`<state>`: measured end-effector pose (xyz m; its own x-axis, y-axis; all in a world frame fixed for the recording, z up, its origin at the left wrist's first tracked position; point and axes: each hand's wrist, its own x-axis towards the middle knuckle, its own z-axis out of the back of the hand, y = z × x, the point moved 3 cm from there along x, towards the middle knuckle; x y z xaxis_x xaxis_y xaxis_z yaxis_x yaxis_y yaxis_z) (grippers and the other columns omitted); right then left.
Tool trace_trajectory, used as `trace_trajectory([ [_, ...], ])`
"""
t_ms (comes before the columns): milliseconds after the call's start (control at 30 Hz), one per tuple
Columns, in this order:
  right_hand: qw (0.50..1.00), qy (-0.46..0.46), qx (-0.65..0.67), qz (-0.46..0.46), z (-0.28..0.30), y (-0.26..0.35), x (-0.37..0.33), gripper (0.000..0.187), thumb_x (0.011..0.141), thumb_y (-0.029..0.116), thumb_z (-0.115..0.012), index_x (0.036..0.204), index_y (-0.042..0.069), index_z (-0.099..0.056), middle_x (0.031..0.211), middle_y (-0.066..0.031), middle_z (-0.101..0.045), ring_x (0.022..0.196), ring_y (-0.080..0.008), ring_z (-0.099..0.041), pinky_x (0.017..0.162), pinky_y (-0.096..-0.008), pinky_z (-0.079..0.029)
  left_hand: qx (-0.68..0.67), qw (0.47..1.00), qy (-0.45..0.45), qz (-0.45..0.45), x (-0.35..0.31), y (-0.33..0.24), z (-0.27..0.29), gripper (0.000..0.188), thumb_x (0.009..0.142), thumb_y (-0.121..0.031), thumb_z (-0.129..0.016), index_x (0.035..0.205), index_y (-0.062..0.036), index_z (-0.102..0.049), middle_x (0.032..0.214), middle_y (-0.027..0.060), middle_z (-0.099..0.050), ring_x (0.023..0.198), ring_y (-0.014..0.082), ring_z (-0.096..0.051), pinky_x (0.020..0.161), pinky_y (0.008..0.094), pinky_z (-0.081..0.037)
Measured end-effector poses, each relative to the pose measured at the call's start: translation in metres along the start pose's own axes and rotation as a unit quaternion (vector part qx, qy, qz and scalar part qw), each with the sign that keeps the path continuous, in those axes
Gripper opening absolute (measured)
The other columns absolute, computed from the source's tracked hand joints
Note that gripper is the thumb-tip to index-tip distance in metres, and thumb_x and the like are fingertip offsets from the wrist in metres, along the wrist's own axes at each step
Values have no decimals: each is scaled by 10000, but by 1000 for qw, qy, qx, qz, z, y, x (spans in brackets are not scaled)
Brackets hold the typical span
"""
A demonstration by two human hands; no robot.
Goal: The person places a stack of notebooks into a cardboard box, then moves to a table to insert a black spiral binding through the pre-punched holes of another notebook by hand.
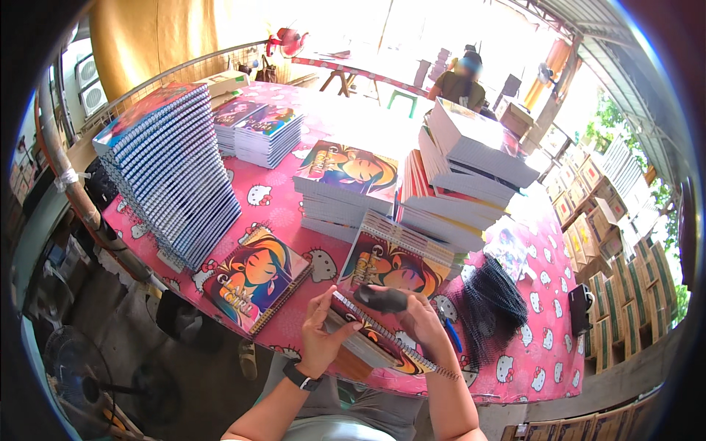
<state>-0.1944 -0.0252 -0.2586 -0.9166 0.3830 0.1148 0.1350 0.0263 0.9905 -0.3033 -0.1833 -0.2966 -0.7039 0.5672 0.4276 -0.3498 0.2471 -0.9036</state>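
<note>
My left hand (322, 339), with a black watch at the wrist, grips a spiral notebook (387, 339) by its left end, thumb on the cover. A coil runs along the notebook's upper edge, and its loose tail (446, 367) sticks out past the lower right end. My right hand (422, 321) is closed round a dark, rounded tool (381, 298) held just above that coil; its exact kind is unclear. Behind it lies a pile of illustrated books (393, 261). At the left, a spiral notebook with a matching cover (254, 281) rests on the table.
A tall stack of coil-bound books (173, 173) stands at left. Unbound stacks (334, 209) and a leaning pile (471, 173) stand farther back. Black coils (494, 309) and a blue pen-like item (453, 335) lie at right. A person (460, 81) sits beyond the table; a fan (81, 378) stands lower left.
</note>
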Motion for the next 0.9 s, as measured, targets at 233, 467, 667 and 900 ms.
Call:
trace_trajectory([
  [233, 999, -7, 42, -32, -1, 4, -4, 428, 933, 347, -594, 1145, -24, -616, 1051, -50, -634, 1000, -114, -535, 887, -267, -422, -18, 1000, -6, -2, 2, 1, -1, 766, 702, -140, -818, 1372, -45, -460, 1167, 74, -526, 1057, 172, -525, 919, 292, -423],
  [467, 874, -107, -473, 23, 17, -2, -34, 430, 800, 372, -713, 1117, 85, -668, 1370, -140, -488, 1196, -305, -499, 1023, -381, -381, -25, 1000, -8, -9, 10, -4, 11, 456, 769, -53, -732, 1209, -42, -612, 1051, 72, -631, 1026, 181, -553, 878, 302, -443],
  [667, 866, -85, -488, 66, 20, 48, -84, 371, 751, 158, -756, 1098, 82, -648, 1242, -151, -585, 1158, -331, -526, 966, -404, -438, -65, 983, 139, -104, 38, -56, -2, 235, 785, -25, -703, 1019, -41, -696, 917, 42, -678, 903, 174, -592, 799, 299, -473],
  [900, 902, -192, -373, 99, -53, 110, -85, 275, 738, 109, -769, 962, 35, -629, 895, -102, -624, 819, -252, -611, 714, -332, -490, -151, 963, 220, -31, 20, -92, -28, 173, 774, 8, -695, 941, -35, -675, 873, 63, -652, 851, 167, -612, 744, 279, -487],
])
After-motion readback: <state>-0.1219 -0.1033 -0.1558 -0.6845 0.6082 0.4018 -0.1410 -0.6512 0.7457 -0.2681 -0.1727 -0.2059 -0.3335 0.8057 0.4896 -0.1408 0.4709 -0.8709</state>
